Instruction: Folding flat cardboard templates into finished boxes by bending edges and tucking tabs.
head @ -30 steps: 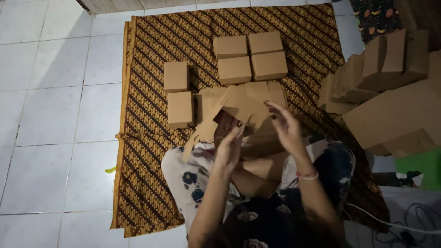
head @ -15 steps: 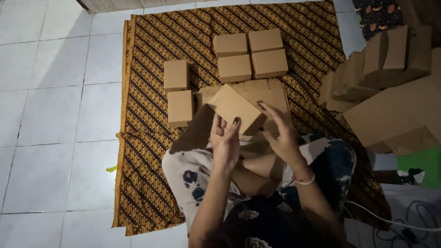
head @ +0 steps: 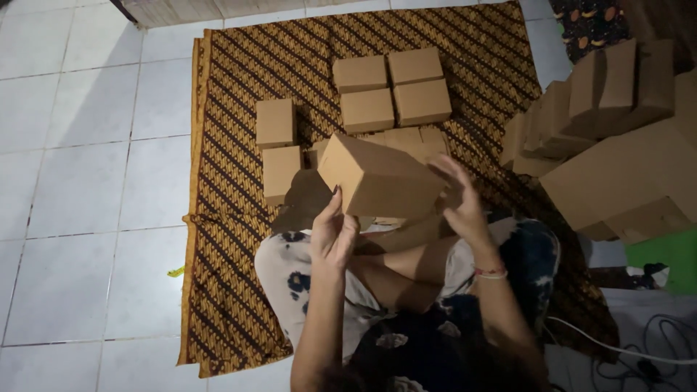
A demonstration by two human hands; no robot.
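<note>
Head view: left hand [head: 332, 234] and right hand [head: 459, 205] grip brown cardboard box [head: 379, 178] between them, tilted, above patterned cloth [head: 232, 109].

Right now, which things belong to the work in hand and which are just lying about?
In hand: box held between left hand and right hand; finished boxes on the cloth; box stack at right.

Lying about: white cable, green thing, yellow scrap.

I see plain tan cardboard boxes [head: 390, 87] on a brown-and-gold batik cloth [head: 232, 218] (wavy diagonal stripes), white floor tiles [head: 80, 181] at left.
</note>
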